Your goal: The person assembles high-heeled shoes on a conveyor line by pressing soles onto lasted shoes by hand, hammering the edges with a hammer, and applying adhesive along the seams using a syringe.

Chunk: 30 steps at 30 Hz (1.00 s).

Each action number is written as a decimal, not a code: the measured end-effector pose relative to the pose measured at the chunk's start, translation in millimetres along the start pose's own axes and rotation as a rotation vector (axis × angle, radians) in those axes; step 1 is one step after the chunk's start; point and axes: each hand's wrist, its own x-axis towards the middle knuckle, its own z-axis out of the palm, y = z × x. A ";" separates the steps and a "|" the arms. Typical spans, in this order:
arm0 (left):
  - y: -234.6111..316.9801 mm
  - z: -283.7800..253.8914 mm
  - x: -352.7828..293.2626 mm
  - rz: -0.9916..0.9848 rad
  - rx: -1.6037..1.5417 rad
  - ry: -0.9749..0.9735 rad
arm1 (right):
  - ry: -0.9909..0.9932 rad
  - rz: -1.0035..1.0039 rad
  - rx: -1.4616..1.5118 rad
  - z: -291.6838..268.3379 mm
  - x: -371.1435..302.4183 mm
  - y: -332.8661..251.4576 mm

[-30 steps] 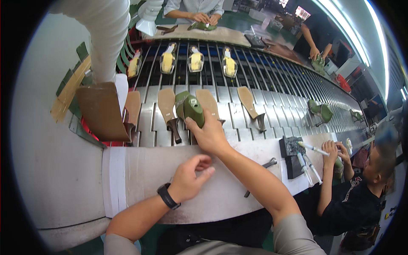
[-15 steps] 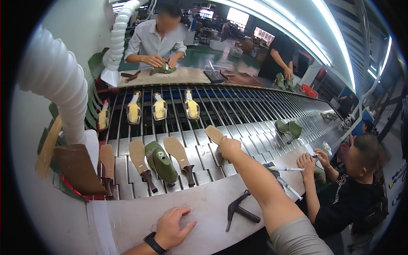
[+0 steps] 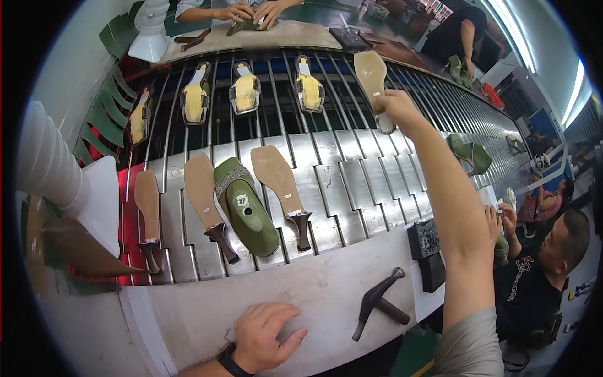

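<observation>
Sole [image 3: 369, 70] gripped by right hand [image 3: 400, 110], left hand [image 3: 265, 336] spread, hammer [image 3: 379, 301] laid nearby, green shoe [image 3: 254, 221] flanked by heeled soles [image 3: 275, 174]

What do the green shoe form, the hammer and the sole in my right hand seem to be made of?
Green shoe form: probably hard plastic, semi-gloss, judging by its smooth, uniform surface and soft highlights.
Hammer: likely metal head, from its dark, dull sheen; the dark handle's material is unclear.
Sole in your right hand: leather or synthetic, I can't tell; smooth, tan, faintly shiny.
</observation>
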 end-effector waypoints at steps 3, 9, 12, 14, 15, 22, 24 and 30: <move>-5.3 -2.8 -2.1 -0.011 0.045 0.003 | -0.022 -0.007 -0.034 37.3 27.9 -20.9; -10.2 1.7 -6.0 -0.044 0.057 -0.009 | -0.221 -0.003 -0.634 102.0 120.7 -27.2; -15.4 -0.5 -6.5 -0.045 0.045 -0.031 | -0.008 -0.111 -0.989 164.1 111.0 -37.8; -19.5 -0.7 -5.1 -0.036 0.037 -0.042 | 0.168 -0.073 -0.981 182.3 106.5 -35.0; -20.6 -1.0 -2.4 -0.028 0.033 -0.046 | 0.258 -0.094 -1.012 188.0 107.2 -32.1; -23.7 4.4 -21.3 0.035 0.044 -0.019 | 0.013 -0.146 -1.030 140.2 11.0 -90.6; -28.2 6.7 -23.8 0.064 0.035 0.001 | -0.005 -0.163 -1.037 116.8 -41.8 -109.8; -3.0 3.1 -25.7 -0.008 -0.021 0.046 | 0.053 -0.113 -0.633 78.6 -239.5 -154.7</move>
